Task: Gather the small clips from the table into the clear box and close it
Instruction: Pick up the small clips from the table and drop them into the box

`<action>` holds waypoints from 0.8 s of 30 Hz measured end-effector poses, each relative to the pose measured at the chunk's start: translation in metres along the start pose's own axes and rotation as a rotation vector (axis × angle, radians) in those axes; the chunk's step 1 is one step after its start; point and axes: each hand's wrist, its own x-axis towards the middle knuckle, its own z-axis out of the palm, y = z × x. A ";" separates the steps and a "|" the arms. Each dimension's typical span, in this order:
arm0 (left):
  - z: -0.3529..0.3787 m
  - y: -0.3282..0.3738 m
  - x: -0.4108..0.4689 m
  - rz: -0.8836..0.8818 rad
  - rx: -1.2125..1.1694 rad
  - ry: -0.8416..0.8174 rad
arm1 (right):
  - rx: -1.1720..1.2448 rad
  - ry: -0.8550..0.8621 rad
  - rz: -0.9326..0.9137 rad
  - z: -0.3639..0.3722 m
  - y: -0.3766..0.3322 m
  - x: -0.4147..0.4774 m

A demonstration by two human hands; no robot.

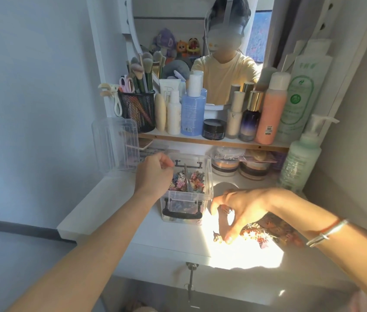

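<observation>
A clear box (208,176) with a black handle stands open in the middle of the white table, filled with several small colourful clips (189,181). Its clear lid (115,145) leans upright at the back left. My left hand (155,174) hovers over the box's left rim with fingers curled; I cannot tell whether it holds anything. My right hand (243,208) reaches down to the right of the box, fingertips pinching at small clips. A loose pile of clips (268,233) lies on the sunlit table under that hand.
A shelf (200,140) behind the box carries bottles, a dark jar and a mesh cup of brushes. A green pump bottle (299,158) stands at the right. Round jars (225,165) sit under the shelf. A key (191,278) hangs from the front drawer.
</observation>
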 end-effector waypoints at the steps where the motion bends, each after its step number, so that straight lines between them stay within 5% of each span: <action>1: 0.000 0.000 0.000 0.001 -0.001 0.001 | 0.011 0.061 -0.034 0.004 0.003 0.004; 14: 0.001 -0.001 0.001 0.030 0.038 0.027 | -0.033 -0.007 -0.043 0.008 0.009 0.018; 24: 0.002 0.000 0.000 0.026 0.044 0.026 | 0.067 0.155 -0.058 0.011 0.017 0.026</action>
